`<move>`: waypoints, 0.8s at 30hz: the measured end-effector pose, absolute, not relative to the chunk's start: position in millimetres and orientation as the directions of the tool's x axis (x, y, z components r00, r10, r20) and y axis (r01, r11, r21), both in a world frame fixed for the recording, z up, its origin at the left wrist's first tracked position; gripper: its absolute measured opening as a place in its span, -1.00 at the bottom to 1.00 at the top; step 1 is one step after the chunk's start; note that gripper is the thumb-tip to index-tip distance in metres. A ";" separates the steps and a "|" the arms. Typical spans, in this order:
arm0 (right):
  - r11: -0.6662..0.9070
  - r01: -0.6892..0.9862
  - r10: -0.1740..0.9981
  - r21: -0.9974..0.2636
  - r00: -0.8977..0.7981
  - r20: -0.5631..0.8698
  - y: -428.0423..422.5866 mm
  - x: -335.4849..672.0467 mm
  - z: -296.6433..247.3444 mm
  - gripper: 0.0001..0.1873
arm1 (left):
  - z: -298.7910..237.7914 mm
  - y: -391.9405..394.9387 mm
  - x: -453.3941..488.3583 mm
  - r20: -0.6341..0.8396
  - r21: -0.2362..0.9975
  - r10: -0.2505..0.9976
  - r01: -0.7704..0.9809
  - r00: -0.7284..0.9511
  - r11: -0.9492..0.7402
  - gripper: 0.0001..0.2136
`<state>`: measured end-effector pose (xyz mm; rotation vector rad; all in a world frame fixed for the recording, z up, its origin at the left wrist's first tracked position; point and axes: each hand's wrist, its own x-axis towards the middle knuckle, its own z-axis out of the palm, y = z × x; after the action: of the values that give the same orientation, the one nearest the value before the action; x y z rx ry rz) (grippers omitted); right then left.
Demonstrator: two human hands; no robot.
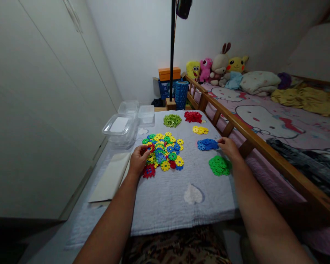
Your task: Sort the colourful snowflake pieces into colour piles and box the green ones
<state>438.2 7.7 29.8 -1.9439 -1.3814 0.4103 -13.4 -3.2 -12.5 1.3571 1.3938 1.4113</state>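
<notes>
Mixed heap of flat, toothed plastic discs in red, yellow, blue and green point(162, 151) mid-table, loosely overlapping. Left hand point(139, 160) at its left edge, fingers bent in by red pieces; can't tell if anything is pinched. Risk: dragging a low disc could make the upper ones slide, nothing walls them in. Squarish red toothed plastic piece point(149, 171) just below those fingers, easy to nudge. Heap of blue plastic discs point(207, 144) to the right, right hand point(228, 147) at its right end, thumb and fingertips drawn close; pinch on a disc, cannot tell. Heap of green plastic discs point(219, 165) near the right wrist, so a low forearm could sweep it into the blue. Pale grey quilted cloth point(165, 201) under everything: a tug could shift every heap. Brown wooden bed rail point(236, 134) by the right hand; a flicked disc could go over the table edge there
</notes>
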 end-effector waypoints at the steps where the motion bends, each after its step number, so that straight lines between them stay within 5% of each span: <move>1: -0.187 0.686 0.916 -0.703 0.381 0.129 8.7 442.0 28.0 -0.91 | -11.9 -3.4 -13.1 0.180 0.974 0.967 0.173 -0.179 -0.150 -0.67; 8: -0.223 0.747 0.916 -0.626 0.380 0.127 13.2 441.8 20.3 -0.91 | -15.2 -1.2 -15.3 0.184 0.968 0.969 0.202 -0.165 -0.149 -0.66; 16: -0.154 0.772 0.864 -0.616 0.408 0.295 -4.4 414.5 32.6 -0.84 | -16.4 -1.2 -14.7 0.180 0.972 0.970 0.181 -0.165 -0.150 -0.67; 24: 0.306 0.703 0.949 -0.642 -0.173 0.262 -29.1 293.8 26.9 -0.83 | -17.0 -0.8 -14.4 0.186 0.967 0.965 0.209 -0.185 -0.146 -0.68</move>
<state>293.8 -29.1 26.9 -1.4633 -1.9481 0.5043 -14.4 -0.8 -17.0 1.3796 1.4258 1.3918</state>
